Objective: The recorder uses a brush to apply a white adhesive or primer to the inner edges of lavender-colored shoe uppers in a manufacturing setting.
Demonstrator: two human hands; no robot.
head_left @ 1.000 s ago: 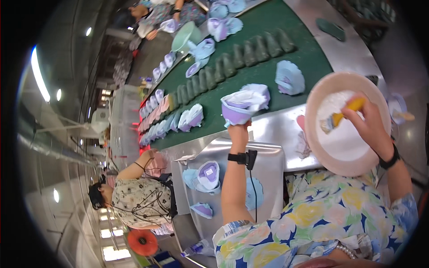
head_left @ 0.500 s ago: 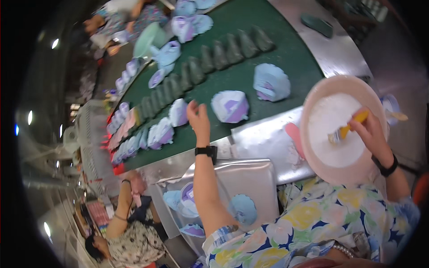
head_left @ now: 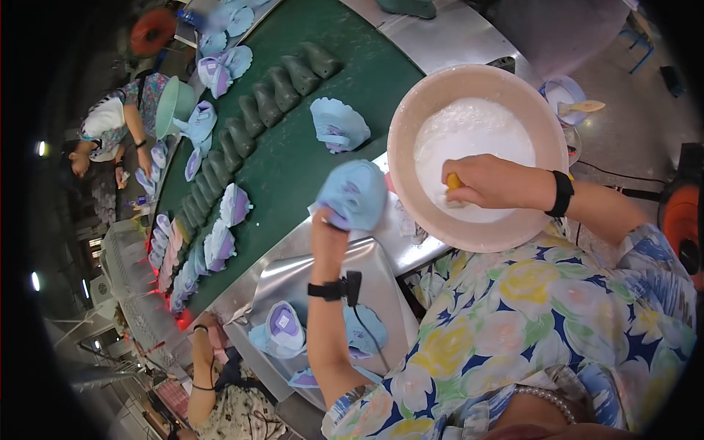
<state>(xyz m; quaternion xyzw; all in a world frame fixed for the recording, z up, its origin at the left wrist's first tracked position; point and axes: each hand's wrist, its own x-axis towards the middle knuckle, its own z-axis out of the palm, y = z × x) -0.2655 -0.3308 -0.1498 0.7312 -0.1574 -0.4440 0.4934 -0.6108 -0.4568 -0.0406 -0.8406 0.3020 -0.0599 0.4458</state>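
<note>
My left hand [head_left: 330, 231] is closed on the edge of a light-blue and purple shoe upper [head_left: 353, 192], held just left of a pink basin [head_left: 405, 187]. White liquid [head_left: 477, 126] fills the lower part of this basin. My right hand [head_left: 493, 182] grips a brush [head_left: 454, 180] by its yellow handle, with the bristles down at the liquid and mostly hidden under the hand. Another blue upper [head_left: 339, 125] lies on the green belt [head_left: 275, 172] beyond my left hand. Farther left sit more blue and purple uppers [head_left: 220, 243].
A row of dark shoe lasts [head_left: 253, 116] runs along the belt. A metal tray [head_left: 381, 273] with blue uppers stands below my left arm. Right of the basin is a small tub [head_left: 561, 94] with a wooden-handled brush [head_left: 583, 107]. Co-workers [head_left: 110, 121] are at the left.
My left hand, empty over the belt before, now holds a shoe upper near the basin. My right hand has lowered the brush into the liquid. The view has shifted, moving the belt leftward.
</note>
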